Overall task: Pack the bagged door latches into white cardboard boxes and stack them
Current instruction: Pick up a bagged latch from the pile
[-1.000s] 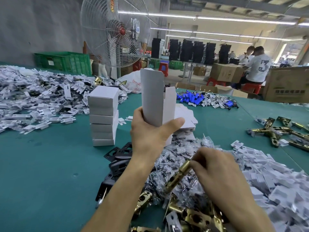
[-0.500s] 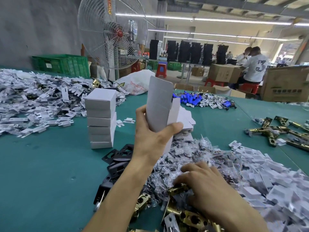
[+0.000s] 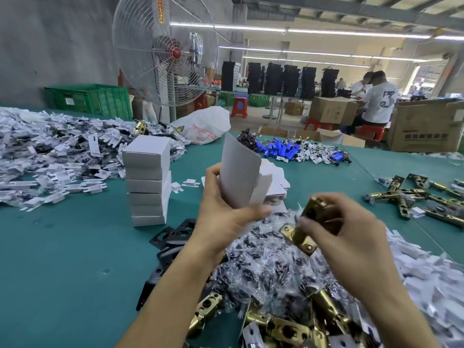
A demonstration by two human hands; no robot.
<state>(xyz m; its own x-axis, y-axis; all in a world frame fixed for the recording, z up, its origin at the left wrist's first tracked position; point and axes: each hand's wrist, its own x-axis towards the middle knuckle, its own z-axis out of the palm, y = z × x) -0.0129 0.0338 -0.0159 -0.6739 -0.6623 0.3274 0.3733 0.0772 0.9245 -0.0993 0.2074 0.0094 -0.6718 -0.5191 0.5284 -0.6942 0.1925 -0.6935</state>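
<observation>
Left hand (image 3: 223, 217) grips an upright open white box (image 3: 241, 175) while right hand (image 3: 336, 229) fingers pinch a brass latch (image 3: 305, 226) above the desk; best to align its narrow end with the opening before sliding.

A white cardboard box (image 3: 239, 175), tilted with its flap open at the top, is gripped in the left hand (image 3: 221, 212). A brass door latch (image 3: 310, 222) is pinched in the right hand (image 3: 344, 234) just beside the box, above a heap of bagged screws (image 3: 271, 267). A stack of closed white boxes (image 3: 148, 182) is seen to the left on the green table (image 3: 62, 259).
</observation>
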